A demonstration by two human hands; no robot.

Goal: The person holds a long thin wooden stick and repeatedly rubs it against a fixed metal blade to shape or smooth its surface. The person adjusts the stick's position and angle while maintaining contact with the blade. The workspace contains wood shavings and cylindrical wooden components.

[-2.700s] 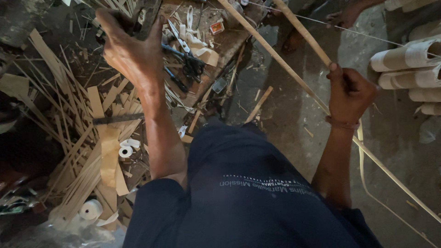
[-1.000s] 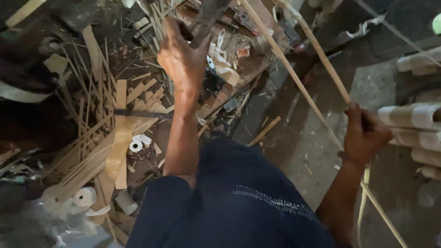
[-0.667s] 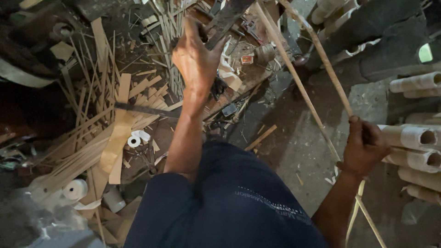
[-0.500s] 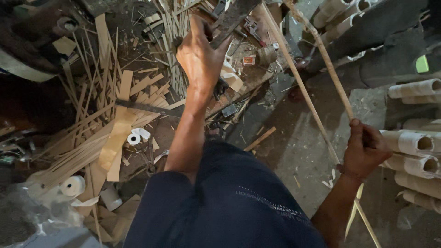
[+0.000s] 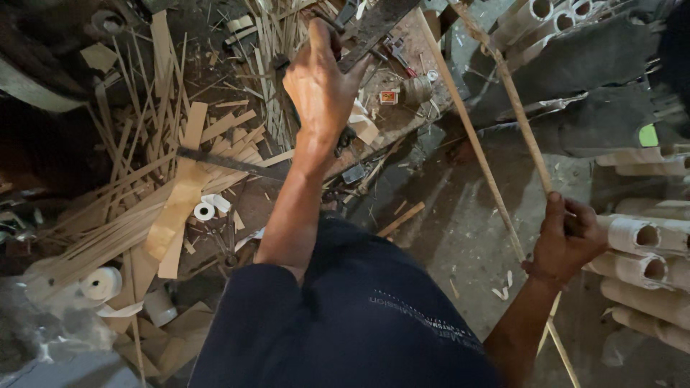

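Both hands grip: left hand [image 5: 321, 86] apparently a flat dark blade [image 5: 374, 29], right hand [image 5: 568, 237] thin bamboo strips [image 5: 496, 129].

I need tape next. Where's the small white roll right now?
In the head view the small white roll lies left of the left forearm, on the wood strips, just below the dark saw blade.

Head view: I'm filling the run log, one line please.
left hand: gripping dark blade | right hand: holding bamboo strips | floor: offcuts
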